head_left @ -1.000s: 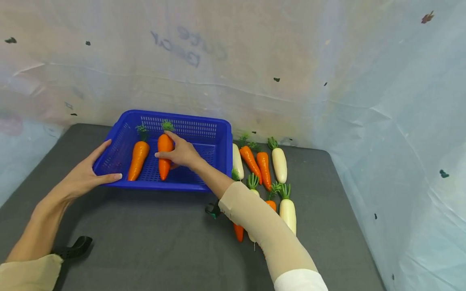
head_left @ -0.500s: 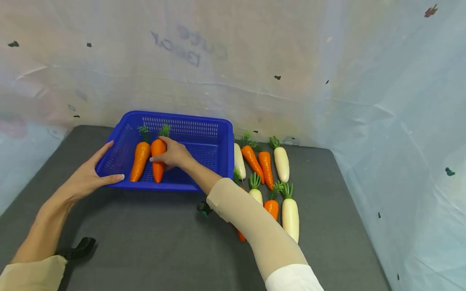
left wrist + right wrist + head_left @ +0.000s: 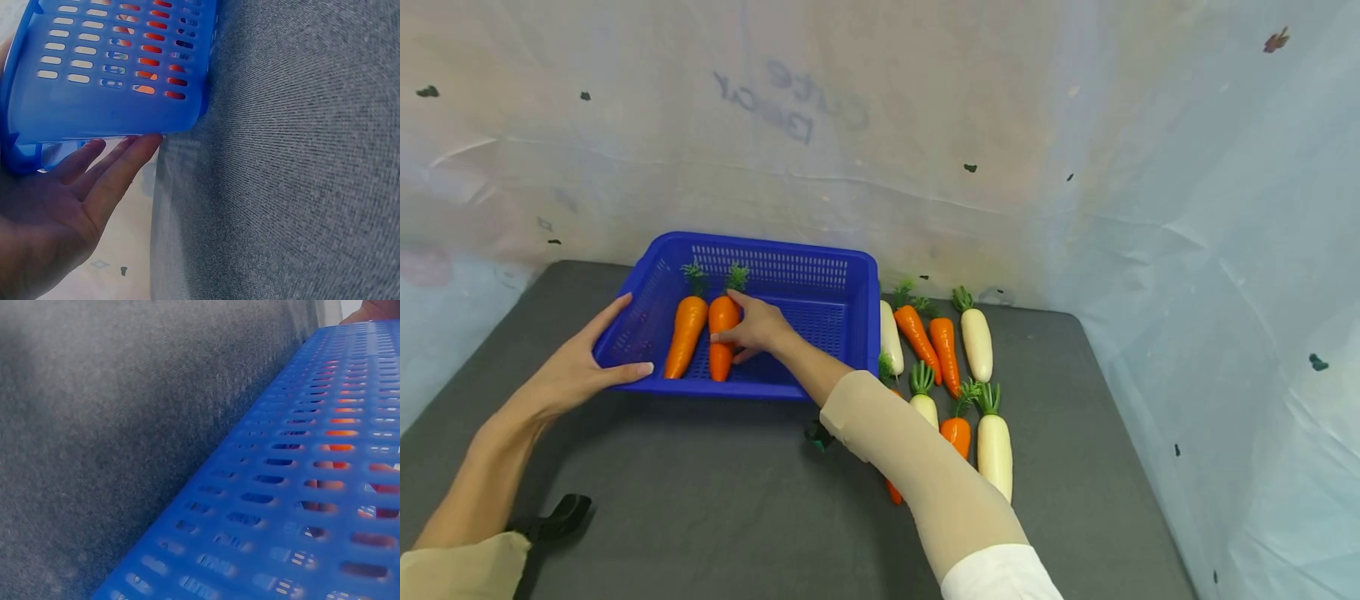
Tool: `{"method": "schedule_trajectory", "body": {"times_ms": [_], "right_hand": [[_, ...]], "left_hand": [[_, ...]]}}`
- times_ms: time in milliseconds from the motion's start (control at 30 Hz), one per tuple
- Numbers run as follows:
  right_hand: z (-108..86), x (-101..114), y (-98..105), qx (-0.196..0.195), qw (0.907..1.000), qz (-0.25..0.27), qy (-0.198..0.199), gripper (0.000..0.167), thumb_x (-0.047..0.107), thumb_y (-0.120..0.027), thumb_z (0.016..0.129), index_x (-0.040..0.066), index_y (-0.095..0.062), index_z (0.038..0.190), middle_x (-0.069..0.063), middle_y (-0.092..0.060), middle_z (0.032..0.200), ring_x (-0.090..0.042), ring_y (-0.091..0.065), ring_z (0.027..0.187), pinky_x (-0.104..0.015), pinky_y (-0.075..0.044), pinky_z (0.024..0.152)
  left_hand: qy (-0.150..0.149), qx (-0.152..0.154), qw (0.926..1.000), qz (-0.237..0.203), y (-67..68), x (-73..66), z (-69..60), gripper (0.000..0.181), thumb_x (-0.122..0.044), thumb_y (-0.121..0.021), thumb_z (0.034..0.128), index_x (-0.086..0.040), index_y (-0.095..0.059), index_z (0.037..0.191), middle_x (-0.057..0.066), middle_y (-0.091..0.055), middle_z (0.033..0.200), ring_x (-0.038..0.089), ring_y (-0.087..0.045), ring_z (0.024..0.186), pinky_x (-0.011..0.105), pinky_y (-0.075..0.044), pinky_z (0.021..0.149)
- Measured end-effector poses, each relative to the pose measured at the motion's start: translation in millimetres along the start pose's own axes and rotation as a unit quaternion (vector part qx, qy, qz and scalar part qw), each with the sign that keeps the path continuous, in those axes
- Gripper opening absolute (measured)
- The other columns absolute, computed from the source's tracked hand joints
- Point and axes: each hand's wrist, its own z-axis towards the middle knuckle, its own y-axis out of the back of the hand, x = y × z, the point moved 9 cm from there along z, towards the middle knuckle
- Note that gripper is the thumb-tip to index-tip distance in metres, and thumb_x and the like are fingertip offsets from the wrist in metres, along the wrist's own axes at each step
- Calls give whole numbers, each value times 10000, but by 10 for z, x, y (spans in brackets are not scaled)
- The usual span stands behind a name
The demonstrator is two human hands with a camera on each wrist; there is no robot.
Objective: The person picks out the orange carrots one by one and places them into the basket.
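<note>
A blue plastic basket (image 3: pixel 760 389) with slotted walls stands on the dark cloth. My left hand (image 3: pixel 574 367) holds its front left corner, thumb on the rim. In the left wrist view, fingers (image 3: pixel 119 175) press the outside of the wall. Inside the basket my right hand (image 3: pixel 762 325) grips an orange carrot (image 3: pixel 722 315) with a green top, which lies lengthwise on the basket floor. Left of it, slightly apart, lies another carrot (image 3: pixel 687 333). The right wrist view shows mostly the basket's slotted wall (image 3: pixel 262 500), with orange behind it; the right hand is mostly hidden there.
Right of the basket lie several carrots (image 3: pixel 916 337) and white radishes (image 3: pixel 977 343), some partly covered by my right sleeve. A plastic sheet (image 3: pixel 925 108) hangs behind and to the right of the dark table (image 3: pixel 700 500).
Over the last second my right hand has shifted the carrot leftward, closer to the other carrot. Little has moved in the last half second. My left hand has stayed on the basket corner.
</note>
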Motion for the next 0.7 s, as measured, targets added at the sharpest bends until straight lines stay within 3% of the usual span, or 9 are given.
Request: {"method": "schedule_trajectory", "body": {"times_ms": [167,300,567,700], "right_hand": [[-21,-3,32,114,9984,558,34,801,19,-740,879,322,-393,1533,-148,-667,1067,-285,-726,868,-443,-610,702],[-44,51,96,237,9955,857,314,791,-28,-706,892,275,-380,1545,-192,-690,996,-351,-709,949,-476,-601,729],[-171,188,336,352,9940,240,1006,674,86,-717,917,239,-443,1513,-96,-660,1104,-313,-686,1031,-442,-601,750],[-283,252,482,343,9910,-53,1293,645,136,-726,918,252,-465,1497,-105,-659,1177,-261,-708,929,-426,-602,747]], "left_hand": [[11,16,10000,70,-5,-18,24,1085,-341,-724,908,-364,134,1572,332,51,1600,659,-211,1307,814,-220,965],[24,40,10000,78,-11,-14,31,1075,-346,-712,915,-357,138,1572,345,37,1594,654,-226,1297,815,-231,958],[64,60,10000,38,5,35,11,1062,-338,-702,926,-375,145,1565,338,53,1597,660,-227,1302,810,-238,959],[102,72,9999,32,6,35,14,1057,-351,-697,927,-379,146,1564,324,69,1602,659,-202,1312,815,-209,971]]}}
